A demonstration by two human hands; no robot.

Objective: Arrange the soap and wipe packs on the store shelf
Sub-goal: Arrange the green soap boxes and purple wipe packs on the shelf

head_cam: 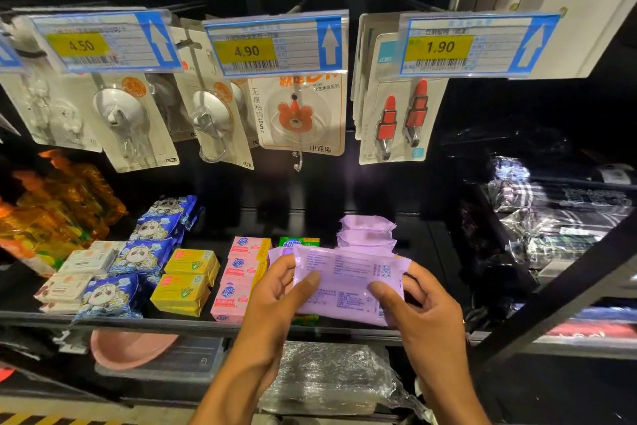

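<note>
Hands front and centre, both of them on one purple wipe pack [348, 283], held up over the front edge of the black shelf [193, 324]. Left hand [275, 300] grips the pack's left end, thumb pressed flat on the printed face, fingers tucked behind. Right hand [413, 307] does the same on the right end, thumb on top near the lower corner, fingers curled under. Pack sits level between them, printed side up, small square code showing near its upper right corner.

Behind it on the shelf, more purple wipe packs [367, 233] lie in a short stack toward the back. Just left of the held pack, pink soap boxes [241, 273] run in a column from back to front, and a green soap box [298, 242] peeks out behind the pack's top edge. Next column over, yellow soap boxes [188, 281], stacked two deep. Then blue packs with a cartoon face [138, 261], running in a line front to back, and white boxes [77, 274] at the far left.

Overhead, three price tags hang on the rail: 4.50 [81, 45], 4.90 [246, 51], 1.90 [439, 46]. Hook cards dangle beneath them, one with an orange bear [294, 116]. Below the shelf, a pink basin [131, 348].
</note>
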